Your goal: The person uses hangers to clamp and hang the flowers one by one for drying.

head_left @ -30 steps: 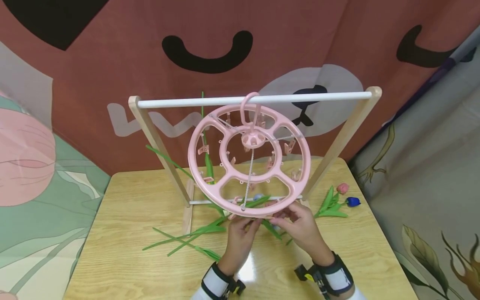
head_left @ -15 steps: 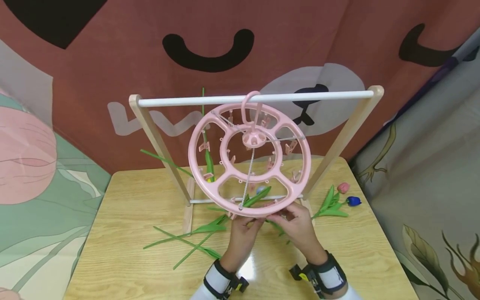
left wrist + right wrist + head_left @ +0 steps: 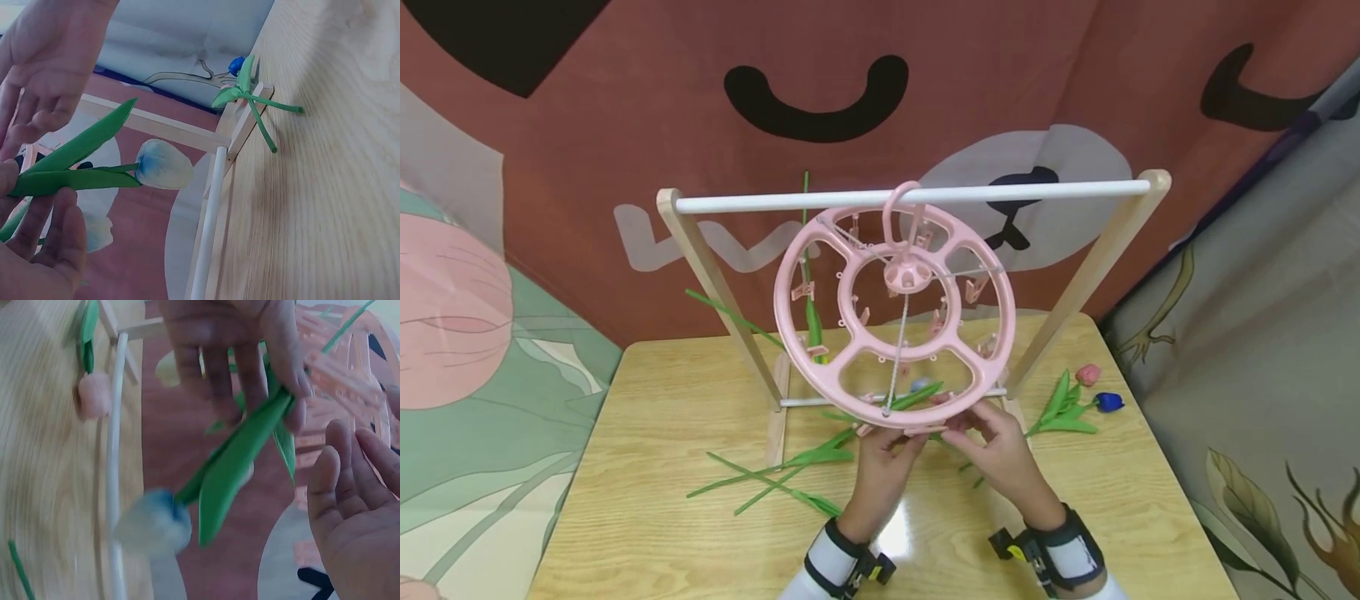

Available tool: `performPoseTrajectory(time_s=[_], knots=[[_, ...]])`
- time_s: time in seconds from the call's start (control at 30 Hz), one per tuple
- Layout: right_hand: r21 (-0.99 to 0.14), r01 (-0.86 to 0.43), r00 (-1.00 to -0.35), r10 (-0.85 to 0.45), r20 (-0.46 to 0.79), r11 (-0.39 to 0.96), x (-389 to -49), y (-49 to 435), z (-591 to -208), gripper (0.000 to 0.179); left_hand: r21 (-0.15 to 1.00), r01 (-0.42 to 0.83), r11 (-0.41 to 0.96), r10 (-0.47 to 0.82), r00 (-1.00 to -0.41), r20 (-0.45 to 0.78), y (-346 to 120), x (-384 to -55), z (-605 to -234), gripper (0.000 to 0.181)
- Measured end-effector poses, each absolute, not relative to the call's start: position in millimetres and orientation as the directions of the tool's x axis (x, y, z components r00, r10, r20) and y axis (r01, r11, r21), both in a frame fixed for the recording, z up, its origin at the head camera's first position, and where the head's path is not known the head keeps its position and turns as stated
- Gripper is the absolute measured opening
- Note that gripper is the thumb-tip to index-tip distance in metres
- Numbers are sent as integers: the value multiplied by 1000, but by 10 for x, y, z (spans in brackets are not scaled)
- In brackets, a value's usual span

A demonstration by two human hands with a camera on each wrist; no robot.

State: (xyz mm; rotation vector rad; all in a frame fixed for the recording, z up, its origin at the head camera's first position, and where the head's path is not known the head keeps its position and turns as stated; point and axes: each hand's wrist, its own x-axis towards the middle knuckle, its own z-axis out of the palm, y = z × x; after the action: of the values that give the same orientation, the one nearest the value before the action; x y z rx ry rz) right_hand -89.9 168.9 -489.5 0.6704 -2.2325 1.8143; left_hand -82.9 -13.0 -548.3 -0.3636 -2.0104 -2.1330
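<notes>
Below the front rim of a round pink clip hanger (image 3: 827, 379), my left hand (image 3: 882, 483) pinches the green stem and leaves of an artificial tulip (image 3: 164, 164). Its white and blue bloom points downward. From the right, my right hand (image 3: 1006, 457) reaches to the same rim, thumb and finger at the end of a pink clip (image 3: 344, 384). The clip lies close beside the tulip's stem; the rim hides part of this grip in the head view. Another pale blue-white bloom (image 3: 97, 232) shows behind my left fingers.
The hanger hooks over the white bar (image 3: 760, 202) of a wooden stand (image 3: 1075, 287). Several green stems (image 3: 775, 479) lie on the table (image 3: 647, 433) at left. A pink tulip (image 3: 1087, 374) and a blue tulip (image 3: 1108, 402) lie at right. One tulip (image 3: 814, 325) hangs from the hanger's left side.
The hanger swings slightly. The held tulip's leaves tilted up, then dropped back a little. My right hand shifted slightly left and back; both hands stay at the front rim.
</notes>
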Motion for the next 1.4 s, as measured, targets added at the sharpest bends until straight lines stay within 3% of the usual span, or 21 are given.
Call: performPoseTrajectory(time_s=[0.13, 0.27, 0.4, 0.5, 0.67, 0.83, 1.0, 1.23, 1.4], knots=[[-844, -487, -873, -90, 480, 225, -902, 1842, -4921, 21, 965, 250, -78, 38, -967, 254, -165, -793, -5462, 20], [-712, -567, -772, 33, 634, 415, -996, 2039, -4856, 20, 974, 213, -78, 61, -974, 217, -207, -765, -5453, 20], [-478, -591, -672, -69, 738, 649, -1158, 2183, -4727, 40, 971, 226, -75, 77, -970, 232, -233, -755, -5461, 21], [-319, -612, -635, -208, 744, 724, -1266, 2212, -4642, 43, 968, 244, -63, 77, -965, 249, -247, -748, -5456, 20], [-203, -645, -590, -310, 746, 737, -1326, 2199, -4559, 34, 965, 253, -69, 77, -963, 258, -261, -725, -5452, 20], [-198, -657, -575, -314, 755, 727, -1249, 2199, -4534, 28, 960, 242, -138, 70, -965, 253, -290, -704, -5448, 24], [-173, -671, -548, -324, 771, 721, -1137, 2194, -4513, 26, 954, 279, -109, 33, -958, 283, -341, -703, -5455, 23], [-100, -714, -440, -333, 834, 692, -1024, 2126, -4443, 26, 931, 365, 26, -13, -931, 366, -444, -724, -5507, 16], [-56, -736, -364, -324, 873, 675, -956, 2049, -4387, 27, 930, 366, 34, -11, -930, 366, -515, -735, -5534, 16]])
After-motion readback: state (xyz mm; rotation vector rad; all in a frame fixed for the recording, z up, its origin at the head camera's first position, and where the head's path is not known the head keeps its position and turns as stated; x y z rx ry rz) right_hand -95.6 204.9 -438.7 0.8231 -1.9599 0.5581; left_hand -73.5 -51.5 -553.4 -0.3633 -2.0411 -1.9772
